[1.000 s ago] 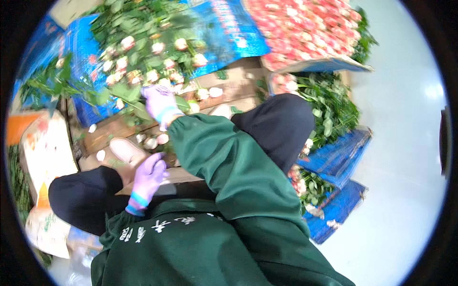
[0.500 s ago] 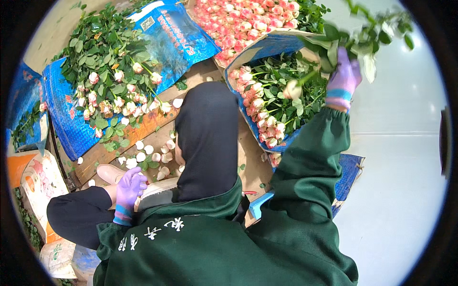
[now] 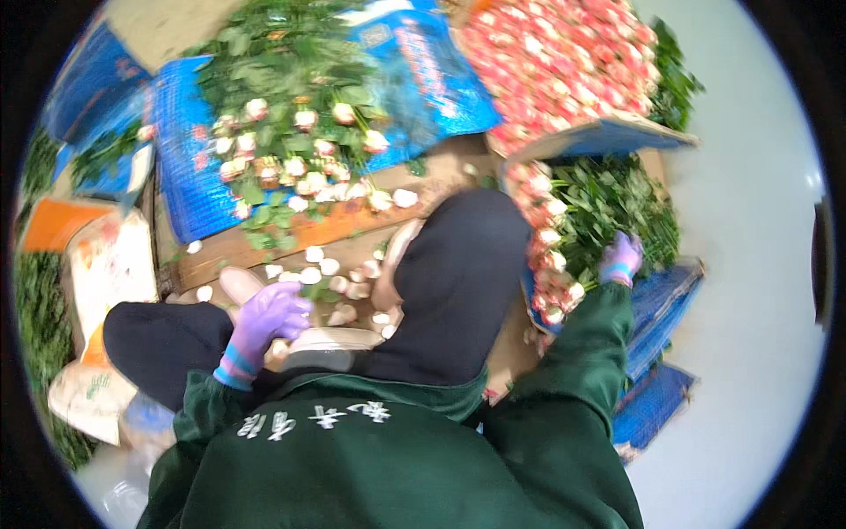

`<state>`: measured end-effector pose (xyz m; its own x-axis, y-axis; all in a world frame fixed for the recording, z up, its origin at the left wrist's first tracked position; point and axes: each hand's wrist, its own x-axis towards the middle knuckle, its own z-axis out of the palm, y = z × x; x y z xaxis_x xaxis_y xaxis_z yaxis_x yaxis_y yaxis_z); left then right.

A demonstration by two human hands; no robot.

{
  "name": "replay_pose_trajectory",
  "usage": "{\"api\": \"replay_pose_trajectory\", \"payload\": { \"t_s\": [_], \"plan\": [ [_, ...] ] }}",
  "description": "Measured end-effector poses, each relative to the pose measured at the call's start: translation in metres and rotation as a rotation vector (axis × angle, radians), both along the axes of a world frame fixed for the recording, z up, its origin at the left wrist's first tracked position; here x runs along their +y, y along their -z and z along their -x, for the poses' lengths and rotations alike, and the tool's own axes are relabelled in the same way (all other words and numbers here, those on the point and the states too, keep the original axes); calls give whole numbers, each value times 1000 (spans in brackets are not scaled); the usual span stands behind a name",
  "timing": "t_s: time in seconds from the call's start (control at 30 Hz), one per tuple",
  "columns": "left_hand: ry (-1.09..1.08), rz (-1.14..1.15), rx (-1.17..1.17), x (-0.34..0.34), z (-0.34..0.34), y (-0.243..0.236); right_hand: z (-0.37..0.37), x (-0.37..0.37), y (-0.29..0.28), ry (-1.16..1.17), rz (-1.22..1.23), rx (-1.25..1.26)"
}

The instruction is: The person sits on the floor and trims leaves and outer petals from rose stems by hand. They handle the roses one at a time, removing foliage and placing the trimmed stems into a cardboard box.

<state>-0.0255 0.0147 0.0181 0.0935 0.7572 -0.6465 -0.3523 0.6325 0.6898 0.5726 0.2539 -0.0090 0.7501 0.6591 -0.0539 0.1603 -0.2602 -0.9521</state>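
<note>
left hand [image 3: 264, 322] in purple glove, loosely curled, rests by the knee, grasping nothing | petals [image 3: 330, 280] scattered just beyond it on the board [image 3: 291, 234] | right hand [image 3: 622, 258] reaches into the roses [image 3: 573, 229] at right, touching stems; grip cannot be told | farther: roses on blue sheet [image 3: 189, 189], pink rose heap [image 3: 564, 62]

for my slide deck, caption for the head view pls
Right hand on rose bundle; left hand by knee.
</note>
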Motion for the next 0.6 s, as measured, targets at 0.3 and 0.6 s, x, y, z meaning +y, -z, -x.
{"api": "replay_pose_trajectory", "payload": {
  "t_s": [0.3,0.6],
  "plan": [
    [-182,-220,257,43,53,-87,44,0,22,-120,778,-802],
    [-69,-295,353,69,111,-120,-39,27,-12,-180,620,-927]
  ]
}}
